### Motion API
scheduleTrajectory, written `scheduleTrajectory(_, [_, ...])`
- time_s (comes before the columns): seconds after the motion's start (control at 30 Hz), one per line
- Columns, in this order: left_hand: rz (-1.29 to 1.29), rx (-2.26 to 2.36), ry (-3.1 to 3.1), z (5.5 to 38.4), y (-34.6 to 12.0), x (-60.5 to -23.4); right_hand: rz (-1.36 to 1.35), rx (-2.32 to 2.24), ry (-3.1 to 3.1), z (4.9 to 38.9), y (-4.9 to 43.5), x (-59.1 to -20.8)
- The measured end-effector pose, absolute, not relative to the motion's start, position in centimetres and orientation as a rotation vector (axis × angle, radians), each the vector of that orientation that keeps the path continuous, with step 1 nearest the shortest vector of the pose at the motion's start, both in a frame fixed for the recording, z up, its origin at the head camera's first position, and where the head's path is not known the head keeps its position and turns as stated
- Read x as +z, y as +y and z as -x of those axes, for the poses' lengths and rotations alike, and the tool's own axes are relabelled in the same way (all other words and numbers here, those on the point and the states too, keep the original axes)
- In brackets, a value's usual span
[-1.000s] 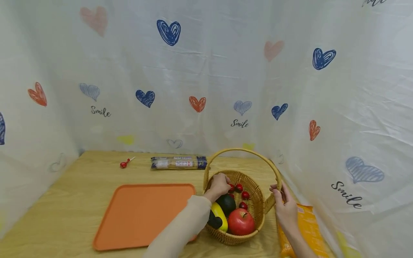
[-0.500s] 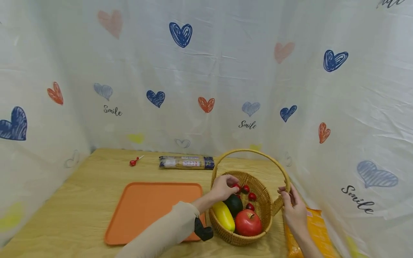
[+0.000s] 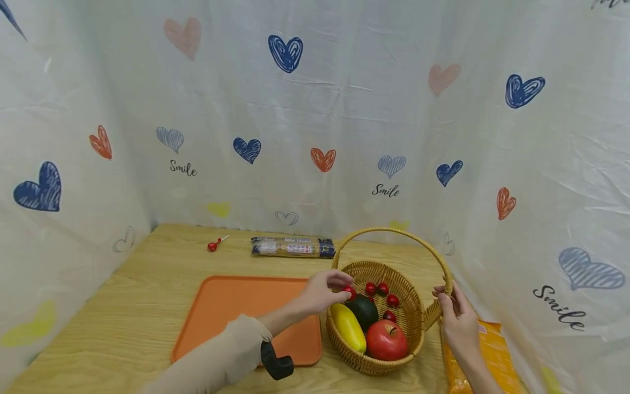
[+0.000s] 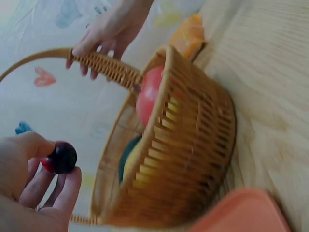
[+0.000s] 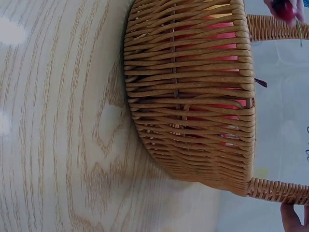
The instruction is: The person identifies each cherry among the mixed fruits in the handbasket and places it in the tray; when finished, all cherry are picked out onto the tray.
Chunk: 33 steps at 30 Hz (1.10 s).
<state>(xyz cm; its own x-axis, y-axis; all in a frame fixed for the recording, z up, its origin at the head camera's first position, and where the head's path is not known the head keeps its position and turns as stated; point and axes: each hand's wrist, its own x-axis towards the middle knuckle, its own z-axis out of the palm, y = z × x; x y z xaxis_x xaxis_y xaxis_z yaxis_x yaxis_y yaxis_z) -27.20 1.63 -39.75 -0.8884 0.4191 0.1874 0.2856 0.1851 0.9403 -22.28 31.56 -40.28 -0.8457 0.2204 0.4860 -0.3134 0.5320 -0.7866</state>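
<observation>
My left hand [image 3: 322, 293] pinches a cherry [image 4: 63, 157] between thumb and fingertips, over the left rim of a wicker basket [image 3: 371, 365]. A thin green stem hangs from this dark red fruit in the right wrist view. My right hand [image 3: 459, 314] grips the right side of the basket's arched handle [image 4: 108, 67]. Inside the basket lie a red apple [image 3: 387, 340], a yellow elongated fruit [image 3: 348, 327], a dark green avocado-like fruit [image 3: 363, 312] and several more cherries [image 3: 392, 300]. The basket stands upright on the wooden table.
An orange tray [image 3: 236, 306] lies left of the basket. Behind are clear-and-blue packs of what looks like dry noodles [image 3: 292, 248] and a red lollipop [image 3: 213, 245]. An orange packet [image 3: 494, 350] lies at right, beneath my right forearm. A heart-printed curtain [image 3: 315, 98] surrounds the table.
My left hand has come up out of the basket and moved left toward its rim, a cherry now in its fingers. My right hand keeps hold of the handle. The head view has shifted slightly.
</observation>
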Motion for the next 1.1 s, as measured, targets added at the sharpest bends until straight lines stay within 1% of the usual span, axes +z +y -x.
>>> scheduleTrajectory(0.23, [-0.600,1.853,2.338,28.3,-3.3,-41.0,-0.070,1.279,-2.219,22.4,31.8,-40.2])
scheduleTrajectory(0.4, [-0.485,1.910,2.369,29.3,-5.3,-41.8,-0.059,1.287,-2.218,22.5,31.8,-40.1])
scheduleTrajectory(0.63, [-0.336,1.846,2.503,31.1,-5.6,-43.3,-0.073,1.312,-2.208,22.5,31.5,-40.2])
scheduleTrajectory(0.77, [-0.311,1.789,2.563,31.9,-5.3,-44.3,-0.092,1.322,-2.198,22.6,31.5,-40.2])
scheduleTrajectory(1.1, [-0.294,1.593,2.616,32.0,-5.0,-45.5,-0.079,1.330,-2.203,22.6,31.7,-40.3])
